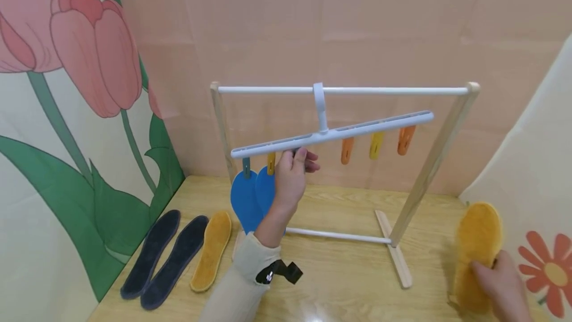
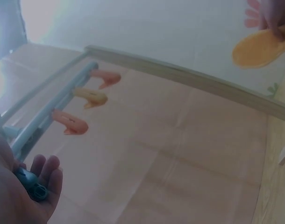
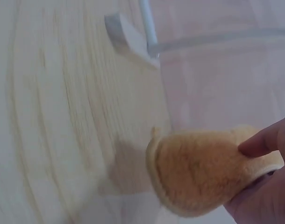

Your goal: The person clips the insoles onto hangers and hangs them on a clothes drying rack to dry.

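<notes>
A light blue clip hanger (image 1: 375, 125) hangs tilted from the rack's white top rail, its left end lower. My left hand (image 1: 290, 175) is right under the bar, left of the hook, its fingers curled around a dark teal clip (image 2: 31, 184). Beside that hand, two blue insoles (image 1: 245, 198) hang from a grey-blue clip (image 1: 246, 167) and a yellow clip (image 1: 271, 163). Toward the bar's right end hang two orange clips (image 1: 347, 150) and a yellow one (image 1: 376, 145) between them. At the far right, my right hand (image 1: 502, 282) grips a fuzzy yellow insole (image 1: 478, 242), held upright.
Two dark navy insoles (image 1: 174, 262) and another yellow insole (image 1: 212, 251) lie side by side on the wooden table (image 1: 330, 272) at the left. The rack's wooden right post (image 1: 431, 168) and foot (image 1: 394, 250) stand between the hands. Printed cloths hang behind and at both sides.
</notes>
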A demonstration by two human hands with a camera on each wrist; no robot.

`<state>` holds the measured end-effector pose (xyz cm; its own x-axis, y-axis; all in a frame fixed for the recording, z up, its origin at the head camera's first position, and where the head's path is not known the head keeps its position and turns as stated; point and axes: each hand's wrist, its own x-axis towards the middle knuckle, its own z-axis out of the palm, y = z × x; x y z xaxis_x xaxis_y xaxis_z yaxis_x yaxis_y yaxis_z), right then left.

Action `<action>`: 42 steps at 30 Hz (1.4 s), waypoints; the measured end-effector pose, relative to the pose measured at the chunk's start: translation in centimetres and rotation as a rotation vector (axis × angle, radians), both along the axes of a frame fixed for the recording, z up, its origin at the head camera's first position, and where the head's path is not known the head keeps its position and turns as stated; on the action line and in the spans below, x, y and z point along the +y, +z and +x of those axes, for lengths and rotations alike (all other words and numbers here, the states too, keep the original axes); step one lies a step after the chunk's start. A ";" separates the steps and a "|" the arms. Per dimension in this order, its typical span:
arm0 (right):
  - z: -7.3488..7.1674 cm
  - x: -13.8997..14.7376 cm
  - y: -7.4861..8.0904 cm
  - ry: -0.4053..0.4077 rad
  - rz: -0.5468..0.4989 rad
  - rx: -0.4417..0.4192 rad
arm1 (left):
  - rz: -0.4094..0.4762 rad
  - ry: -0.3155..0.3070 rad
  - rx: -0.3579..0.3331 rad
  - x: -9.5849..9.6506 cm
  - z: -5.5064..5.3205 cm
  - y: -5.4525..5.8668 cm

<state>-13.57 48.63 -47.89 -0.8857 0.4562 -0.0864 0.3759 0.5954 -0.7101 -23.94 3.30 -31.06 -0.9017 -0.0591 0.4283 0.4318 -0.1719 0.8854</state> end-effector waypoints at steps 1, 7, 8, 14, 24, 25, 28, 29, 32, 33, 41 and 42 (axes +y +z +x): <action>0.0 -0.5 0.1 0.028 -0.003 0.034 | -0.001 -0.001 -0.003 0.0 0.1 0.0; 0.3 -3.3 0.6 0.124 -0.114 0.190 | -0.008 0.000 0.014 -0.2 0.0 -0.1; 0.4 -3.7 0.8 0.120 -0.136 0.203 | -0.008 0.000 0.018 -0.3 -0.1 -0.1; 0.5 -6.0 2.3 0.127 -0.184 0.242 | -0.002 0.002 0.022 -0.3 -0.2 0.1; 1.4 -8.4 4.4 0.089 -0.410 0.240 | -0.004 0.001 0.009 -0.3 -0.1 0.2; 1.6 -8.7 4.5 0.091 -0.452 0.270 | -0.002 0.000 0.009 -0.2 -0.1 0.2; 2.0 -9.3 4.7 0.134 -0.593 0.385 | -0.005 -0.002 0.012 -0.2 -0.1 0.4; 2.1 -9.5 4.8 0.145 -0.624 0.413 | -0.004 -0.003 0.011 -0.2 -0.1 0.4; 2.4 -10.3 5.2 0.162 -0.645 0.461 | -0.007 0.000 0.006 -0.3 -0.1 0.4; 2.4 -10.6 5.2 0.160 -0.635 0.469 | -0.008 0.002 0.004 -0.3 -0.1 0.3; 2.6 -12.8 5.4 0.193 -0.552 0.558 | -0.020 -0.007 -0.013 -0.4 -0.1 -0.1; 2.6 -13.1 5.5 0.205 -0.539 0.556 | -0.019 -0.007 -0.014 -0.3 -0.1 -0.1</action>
<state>-10.98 35.54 -42.43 -0.9255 0.3012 0.2297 -0.1969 0.1354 -0.9710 -23.99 2.96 -31.15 -0.9078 -0.0447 0.4170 0.4185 -0.1584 0.8943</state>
